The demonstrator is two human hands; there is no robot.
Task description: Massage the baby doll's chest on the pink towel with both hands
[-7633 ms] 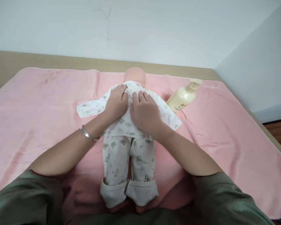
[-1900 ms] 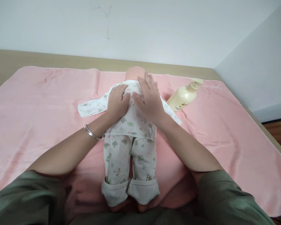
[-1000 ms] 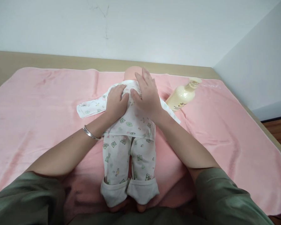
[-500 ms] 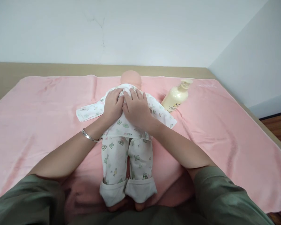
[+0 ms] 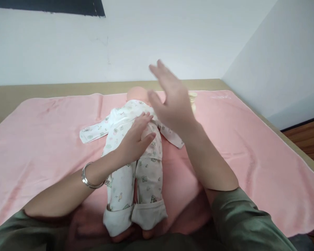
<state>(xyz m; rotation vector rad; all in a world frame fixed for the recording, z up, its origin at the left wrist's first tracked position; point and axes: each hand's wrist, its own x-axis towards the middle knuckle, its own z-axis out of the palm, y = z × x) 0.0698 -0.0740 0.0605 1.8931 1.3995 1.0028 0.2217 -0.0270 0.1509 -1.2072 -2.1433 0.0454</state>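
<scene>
A baby doll [image 5: 149, 174] in a white printed top and trousers lies with its legs towards me, the back of its bald head at the far end. My left hand [image 5: 136, 139], with a silver bangle at the wrist, is over the doll's back, fingers extended and holding nothing; whether it touches the cloth is unclear. Raised above the doll's right side, my right hand [image 5: 172, 99] is slightly blurred, empty, with thumb and fingers apart. Behind it a cream pump bottle [image 5: 193, 94] is mostly hidden.
Under the doll a pink blanket [image 5: 54, 136] covers most of the wooden surface [image 5: 21, 91]. A white wall [image 5: 133, 38] rises behind, with another wall at the right.
My right hand has lifted off the doll's back, up and to the right. My left hand has turned and shifted nearer the middle of the back. The view has tilted slightly upward.
</scene>
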